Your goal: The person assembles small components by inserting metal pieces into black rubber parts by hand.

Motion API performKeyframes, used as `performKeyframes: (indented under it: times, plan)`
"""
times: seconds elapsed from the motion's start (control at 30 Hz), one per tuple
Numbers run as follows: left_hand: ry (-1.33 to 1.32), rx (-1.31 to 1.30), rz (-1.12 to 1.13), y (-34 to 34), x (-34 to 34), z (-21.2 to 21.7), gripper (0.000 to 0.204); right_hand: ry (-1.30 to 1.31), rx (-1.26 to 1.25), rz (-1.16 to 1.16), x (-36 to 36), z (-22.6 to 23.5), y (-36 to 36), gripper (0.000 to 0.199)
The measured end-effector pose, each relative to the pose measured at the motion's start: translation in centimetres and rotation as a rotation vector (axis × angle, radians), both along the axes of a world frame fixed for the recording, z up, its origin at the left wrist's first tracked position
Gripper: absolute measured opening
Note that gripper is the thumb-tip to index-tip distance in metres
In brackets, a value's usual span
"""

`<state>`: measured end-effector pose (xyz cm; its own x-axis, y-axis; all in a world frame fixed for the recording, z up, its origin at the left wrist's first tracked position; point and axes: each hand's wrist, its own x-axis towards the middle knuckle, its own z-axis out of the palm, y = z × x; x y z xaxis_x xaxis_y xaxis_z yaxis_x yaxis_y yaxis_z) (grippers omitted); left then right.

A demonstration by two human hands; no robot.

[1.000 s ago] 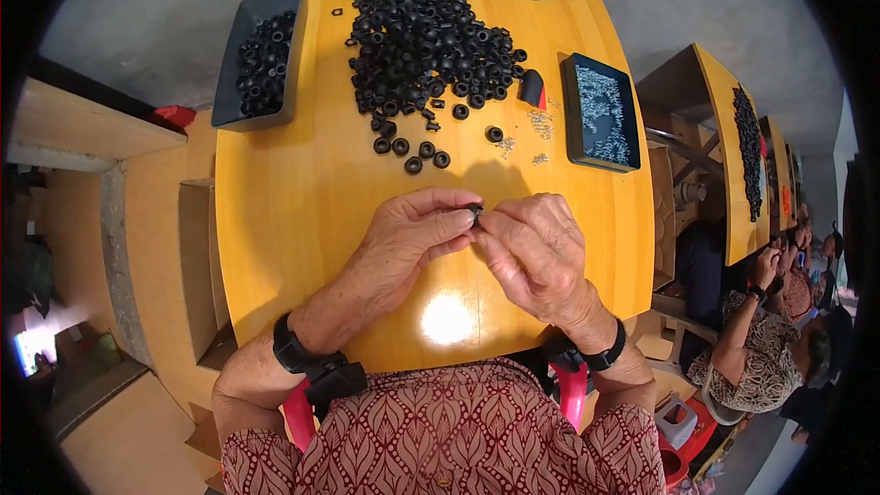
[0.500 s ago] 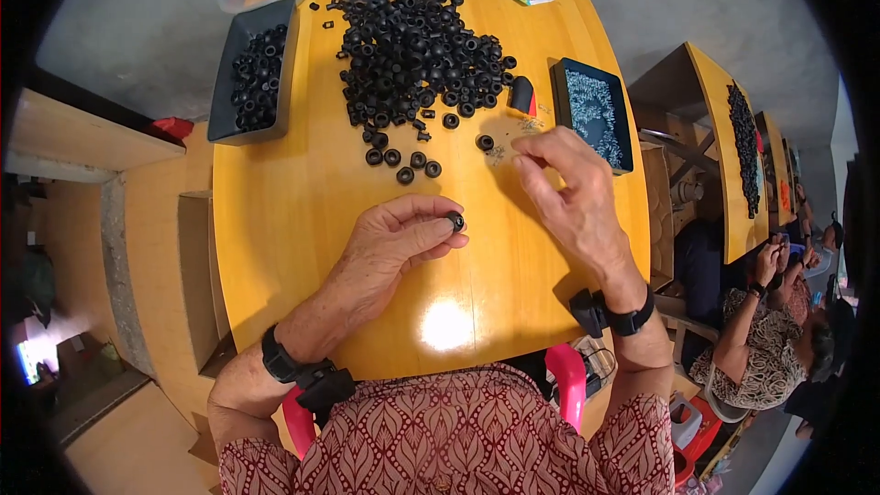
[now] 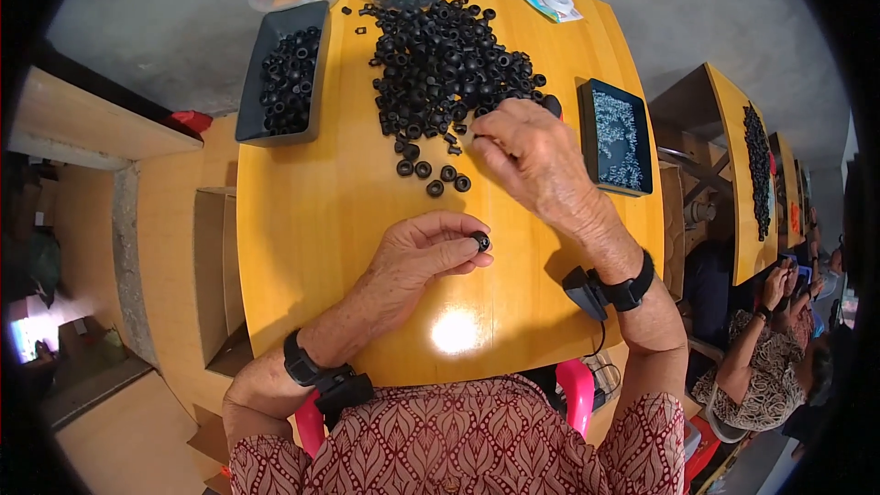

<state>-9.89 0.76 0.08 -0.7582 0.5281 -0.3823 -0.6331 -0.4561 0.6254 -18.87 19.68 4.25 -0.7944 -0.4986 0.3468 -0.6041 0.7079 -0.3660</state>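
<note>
Toward the near edge of the bench (image 3: 312, 257), the left hand (image 3: 426, 257) clamps a black piece (image 3: 481, 241), likely for steadiness; the right hand's (image 3: 543, 154) grip, beside the heap (image 3: 431, 69), is unclear.

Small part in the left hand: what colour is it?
The small part is black; head view.

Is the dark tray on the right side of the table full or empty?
Neither: the tray is partly filled. Small silvery pieces are spread inside, and dark patches of its bottom show between them.
</note>
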Motion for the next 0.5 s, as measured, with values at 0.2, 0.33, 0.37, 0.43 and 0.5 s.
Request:
performKeyframes:
  times: [0.2,0.33,0.37,0.43,0.5]
  plan:
    - [-0.003,-0.007,0.036,-0.3,0.0,0.3,0.024,-0.056,0.007,0.199,-1.1,-1.9,-1.5,0.008]
    - [-0.001,-0.003,0.05,-0.4,-0.1,0.2,0.023,-0.018,0.11,0.205,-1.1,-2.1,-1.4,0.008]
    - [0.001,0.003,0.051,-0.4,-0.1,0.1,0.023,-0.023,0.12,0.207,-1.0,-2.0,-1.3,0.009]
    - [0.001,0.002,0.057,-0.5,-0.1,0.2,0.022,-0.028,0.13,0.21,-0.8,-2.0,-1.3,0.01]
    - [0.0,-0.001,0.063,-0.5,-0.1,0.2,0.022,0.061,0.165,0.229,-0.6,-2.2,-1.3,0.012]
